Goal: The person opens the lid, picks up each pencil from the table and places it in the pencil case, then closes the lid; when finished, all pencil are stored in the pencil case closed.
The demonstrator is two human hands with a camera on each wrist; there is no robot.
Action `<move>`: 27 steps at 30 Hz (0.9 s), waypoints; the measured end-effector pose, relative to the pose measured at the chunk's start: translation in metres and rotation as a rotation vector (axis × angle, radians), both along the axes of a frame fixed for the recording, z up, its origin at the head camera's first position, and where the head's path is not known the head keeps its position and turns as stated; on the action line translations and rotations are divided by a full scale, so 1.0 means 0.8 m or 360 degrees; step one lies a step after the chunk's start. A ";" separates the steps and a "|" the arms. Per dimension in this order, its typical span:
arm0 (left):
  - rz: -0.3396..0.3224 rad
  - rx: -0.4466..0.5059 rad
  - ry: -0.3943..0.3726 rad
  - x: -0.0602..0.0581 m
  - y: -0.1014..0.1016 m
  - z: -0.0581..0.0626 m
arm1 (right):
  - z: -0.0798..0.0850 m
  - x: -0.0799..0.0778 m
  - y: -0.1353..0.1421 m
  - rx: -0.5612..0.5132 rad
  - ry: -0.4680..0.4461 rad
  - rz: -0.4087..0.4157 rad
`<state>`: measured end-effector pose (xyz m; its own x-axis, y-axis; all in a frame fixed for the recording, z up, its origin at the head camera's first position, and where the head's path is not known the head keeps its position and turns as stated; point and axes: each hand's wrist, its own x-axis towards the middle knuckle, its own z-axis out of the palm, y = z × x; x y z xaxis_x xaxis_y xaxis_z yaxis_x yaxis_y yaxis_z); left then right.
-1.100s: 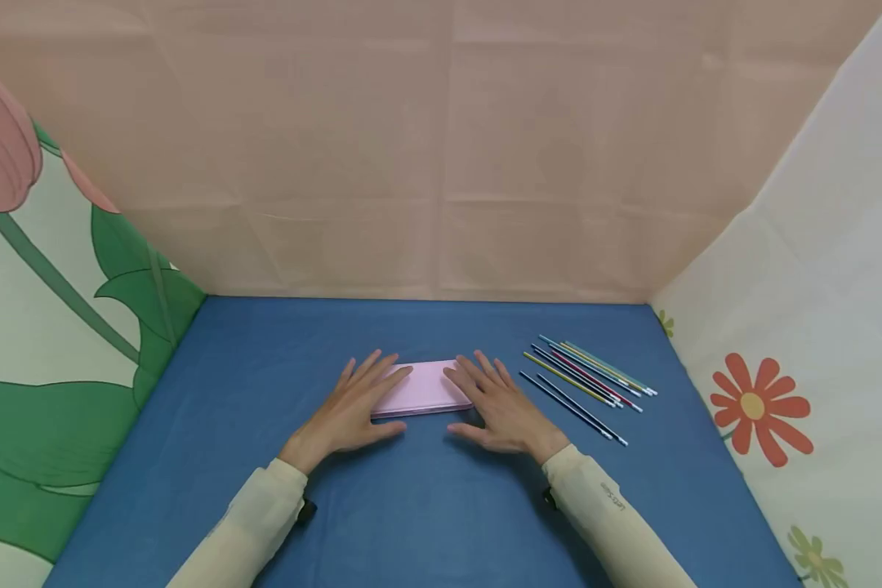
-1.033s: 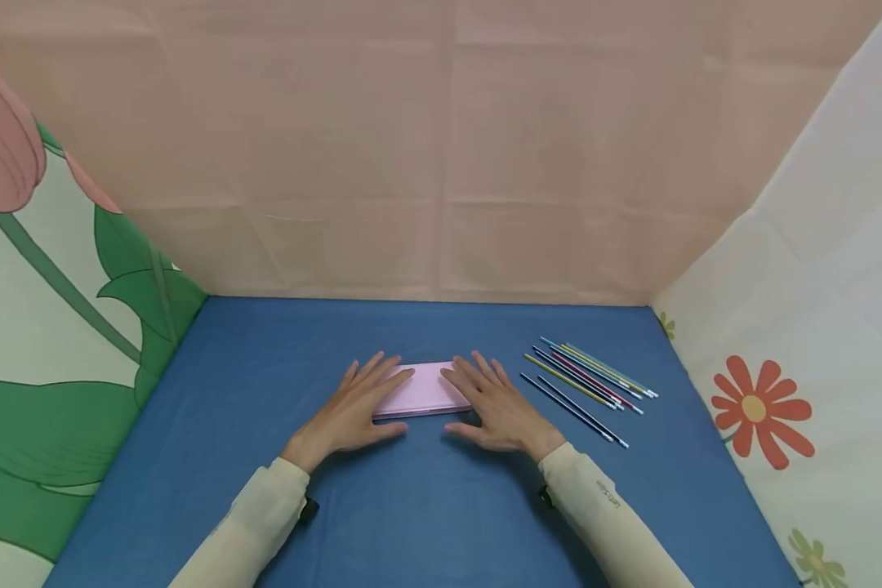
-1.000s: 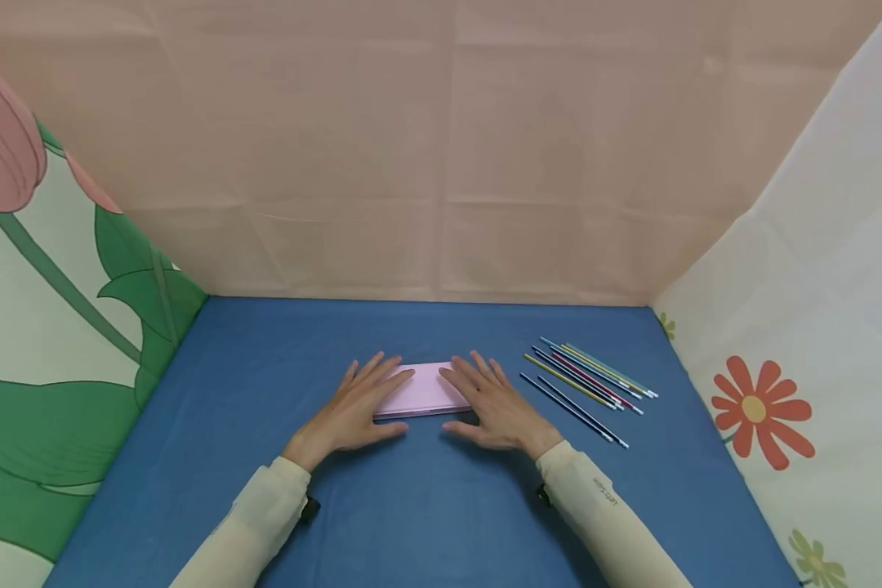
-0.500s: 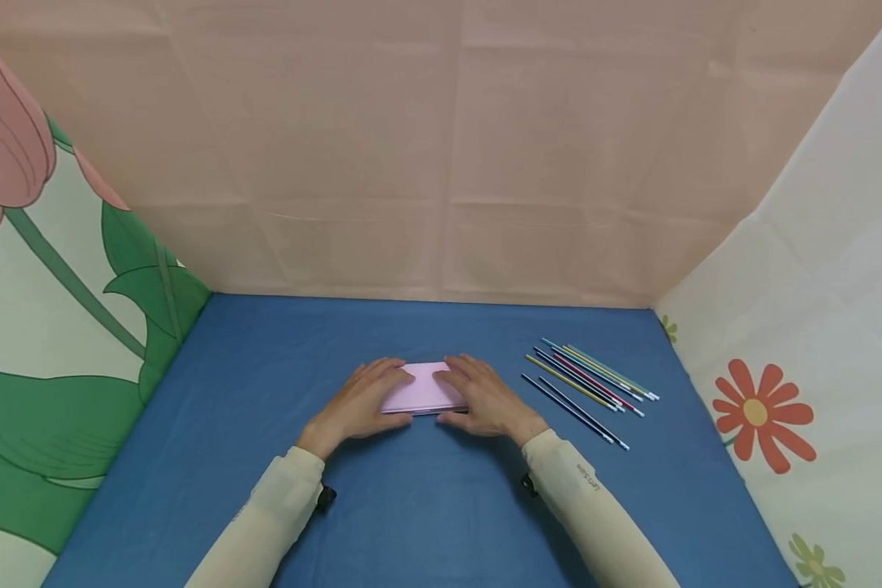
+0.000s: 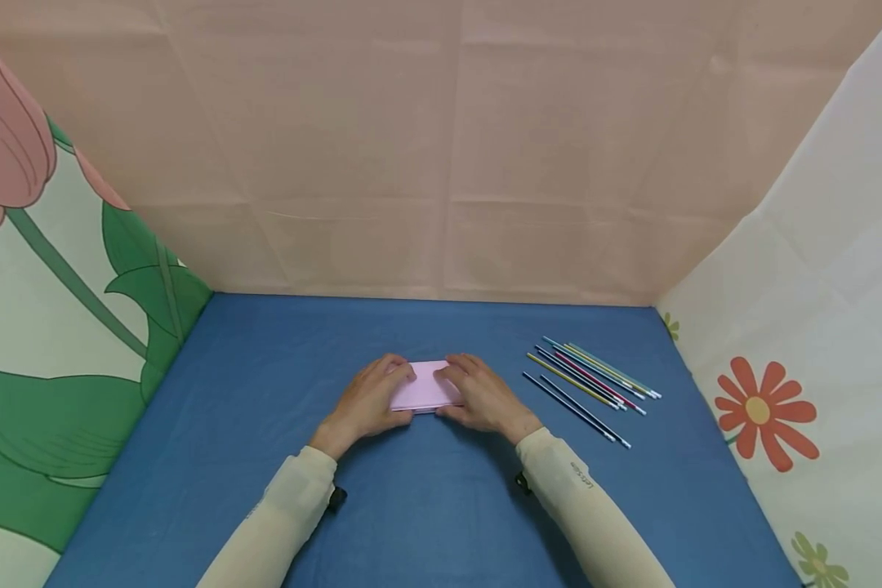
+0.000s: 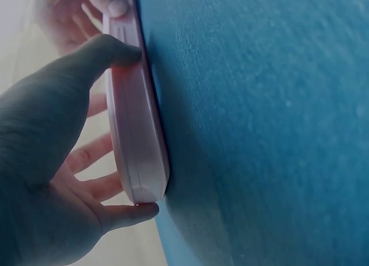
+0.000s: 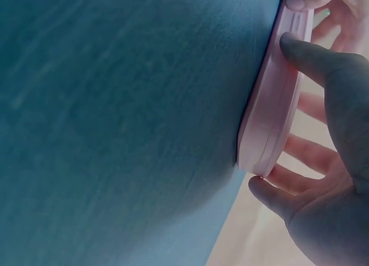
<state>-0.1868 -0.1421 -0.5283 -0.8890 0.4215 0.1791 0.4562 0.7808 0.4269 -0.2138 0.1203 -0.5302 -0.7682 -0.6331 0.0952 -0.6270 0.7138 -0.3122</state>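
Observation:
A flat pink pencil case [image 5: 425,387] with rounded ends and a seam along its side lies on the blue cloth. My left hand [image 5: 371,398] grips its left end. In the left wrist view the left thumb [image 6: 124,53] presses the near side wall, with the little finger at the rounded end. From the other side my right hand [image 5: 485,398] holds the right end. The right wrist view has that thumb [image 7: 294,49] on the near wall and the other fingers around the far side and end. In the head view, my hands cover both ends of the case.
Several thin pencils [image 5: 599,383] with white ends lie loosely side by side on the cloth, right of my right hand. A plain beige backdrop [image 5: 441,163] rises behind the table [image 5: 301,327], with flower-patterned sheets at left and right.
My spread fingers have drawn in from both sides and curled around the ends of the pencil case. Both thumbs have moved up against its near side. The pencils stay where they were.

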 end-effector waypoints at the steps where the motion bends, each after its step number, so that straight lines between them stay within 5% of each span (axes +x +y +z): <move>1: 0.0008 -0.0009 0.0004 0.000 0.001 0.000 | 0.000 0.000 0.000 0.0003 0.0001 -0.0006; 27: -0.0037 -0.0085 0.0113 -0.002 -0.005 -0.013 | -0.004 -0.003 0.004 -0.0042 0.0012 0.0006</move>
<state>-0.1881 -0.1459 -0.5388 -0.8645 0.4528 0.2182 0.5024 0.7903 0.3508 -0.2158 0.1235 -0.5333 -0.7651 -0.6331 0.1179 -0.6320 0.7030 -0.3262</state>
